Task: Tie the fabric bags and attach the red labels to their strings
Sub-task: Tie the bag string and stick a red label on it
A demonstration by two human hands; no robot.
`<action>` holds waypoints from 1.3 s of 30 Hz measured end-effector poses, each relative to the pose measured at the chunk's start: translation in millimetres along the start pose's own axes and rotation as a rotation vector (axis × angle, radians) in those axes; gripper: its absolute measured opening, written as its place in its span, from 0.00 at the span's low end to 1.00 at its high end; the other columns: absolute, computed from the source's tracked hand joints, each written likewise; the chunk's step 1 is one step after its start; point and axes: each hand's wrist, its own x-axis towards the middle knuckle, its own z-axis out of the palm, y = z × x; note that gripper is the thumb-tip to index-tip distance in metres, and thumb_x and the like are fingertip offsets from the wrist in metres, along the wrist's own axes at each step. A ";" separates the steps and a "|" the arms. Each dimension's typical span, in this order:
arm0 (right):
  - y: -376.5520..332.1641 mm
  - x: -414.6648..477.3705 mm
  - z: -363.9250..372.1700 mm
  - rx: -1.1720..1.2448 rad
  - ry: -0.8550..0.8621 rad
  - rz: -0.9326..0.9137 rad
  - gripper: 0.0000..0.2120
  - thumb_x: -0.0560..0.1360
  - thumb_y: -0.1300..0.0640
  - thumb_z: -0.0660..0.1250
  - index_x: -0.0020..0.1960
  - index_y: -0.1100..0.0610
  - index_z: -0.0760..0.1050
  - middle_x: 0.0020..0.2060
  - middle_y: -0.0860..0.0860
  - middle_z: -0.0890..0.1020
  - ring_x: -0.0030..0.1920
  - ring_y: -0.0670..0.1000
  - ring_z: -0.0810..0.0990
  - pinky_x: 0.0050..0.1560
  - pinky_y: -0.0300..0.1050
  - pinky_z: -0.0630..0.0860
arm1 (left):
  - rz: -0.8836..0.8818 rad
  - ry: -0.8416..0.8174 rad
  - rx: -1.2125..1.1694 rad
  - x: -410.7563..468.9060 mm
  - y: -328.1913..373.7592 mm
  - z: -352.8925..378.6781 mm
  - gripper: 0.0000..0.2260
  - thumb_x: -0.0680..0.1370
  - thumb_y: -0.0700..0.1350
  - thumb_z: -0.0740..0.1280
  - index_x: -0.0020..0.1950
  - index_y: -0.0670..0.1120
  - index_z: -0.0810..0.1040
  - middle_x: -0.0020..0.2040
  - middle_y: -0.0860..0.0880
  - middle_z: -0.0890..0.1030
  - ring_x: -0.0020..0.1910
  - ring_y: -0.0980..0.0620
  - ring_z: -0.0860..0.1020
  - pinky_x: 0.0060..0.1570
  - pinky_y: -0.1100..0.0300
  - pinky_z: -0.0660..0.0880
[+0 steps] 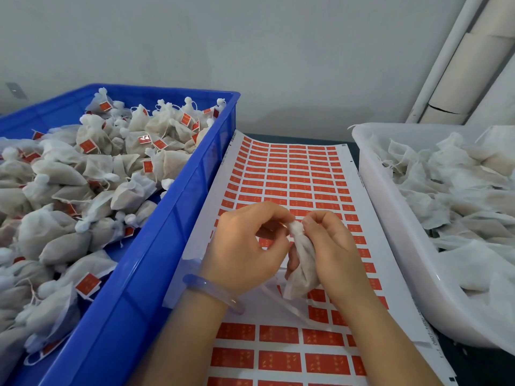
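Note:
A small white fabric bag [303,264] hangs upright above the label sheet, its gathered neck at the top. My right hand [331,246] curls round the bag's body and neck from the right. My left hand [245,246] pinches at the neck from the left; the string is hidden between the fingers. Under both hands lies a long white sheet of red labels [289,174], with several labels gone from the strip near my wrists.
A blue crate [167,224] on the left is heaped with tied bags carrying red labels. A white bin [390,218] on the right holds untied fabric bags. A grey wall stands behind, with pale tubes [457,71] leaning at the far right.

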 end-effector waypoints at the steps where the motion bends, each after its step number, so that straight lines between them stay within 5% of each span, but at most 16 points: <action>1: 0.1 0.2 -0.1 -0.003 0.002 -0.003 0.07 0.78 0.49 0.57 0.43 0.47 0.71 0.34 0.40 0.78 0.36 0.37 0.78 0.31 0.27 0.72 | 0.005 -0.033 -0.023 -0.3 0.9 -0.1 0.09 0.71 0.42 0.69 0.51 0.46 0.80 0.44 0.56 0.80 0.42 0.59 0.80 0.44 0.71 0.76; 13: -1.4 -0.7 1.3 0.011 -0.040 -0.008 0.07 0.79 0.49 0.58 0.43 0.47 0.71 0.33 0.35 0.78 0.36 0.36 0.79 0.30 0.26 0.71 | -0.005 0.041 0.032 -0.9 -0.3 1.7 0.06 0.72 0.42 0.68 0.47 0.46 0.81 0.42 0.51 0.83 0.43 0.59 0.80 0.46 0.76 0.74; 17: -2.3 -2.9 0.7 -0.033 -0.019 -0.056 0.06 0.79 0.49 0.57 0.45 0.46 0.70 0.36 0.32 0.77 0.40 0.32 0.77 0.31 0.23 0.70 | -0.308 -0.091 -0.375 0.9 3.8 -0.4 0.09 0.72 0.46 0.70 0.52 0.50 0.78 0.43 0.55 0.82 0.45 0.54 0.82 0.44 0.62 0.80; 20: -2.4 -3.1 0.2 -0.039 -0.036 -0.078 0.06 0.79 0.50 0.57 0.45 0.46 0.70 0.37 0.35 0.77 0.40 0.35 0.78 0.33 0.26 0.72 | -0.386 -0.228 -0.378 3.5 4.6 -0.7 0.16 0.69 0.43 0.75 0.54 0.53 0.77 0.42 0.55 0.82 0.42 0.55 0.82 0.41 0.63 0.79; 25: -4.0 -4.4 1.4 -0.086 -0.062 -0.129 0.06 0.79 0.51 0.56 0.45 0.46 0.69 0.37 0.34 0.76 0.40 0.35 0.77 0.33 0.25 0.72 | -0.406 -0.117 -0.446 4.7 5.1 -2.4 0.14 0.68 0.40 0.74 0.52 0.50 0.78 0.35 0.53 0.82 0.36 0.54 0.81 0.38 0.64 0.78; 35: -7.4 -6.0 0.4 -0.159 -0.071 -0.187 0.05 0.78 0.49 0.57 0.44 0.46 0.68 0.36 0.37 0.76 0.37 0.40 0.77 0.31 0.26 0.72 | -0.627 0.015 -0.696 8.4 2.2 -1.9 0.16 0.70 0.36 0.72 0.54 0.47 0.73 0.38 0.47 0.84 0.38 0.47 0.83 0.35 0.61 0.79; 39: -6.3 -6.8 -0.3 -0.200 -0.107 -0.186 0.04 0.79 0.50 0.56 0.45 0.45 0.67 0.32 0.35 0.77 0.31 0.38 0.77 0.29 0.27 0.71 | -0.621 -0.192 -0.664 7.4 1.2 -3.4 0.28 0.59 0.47 0.77 0.56 0.50 0.73 0.42 0.46 0.84 0.42 0.46 0.83 0.40 0.59 0.80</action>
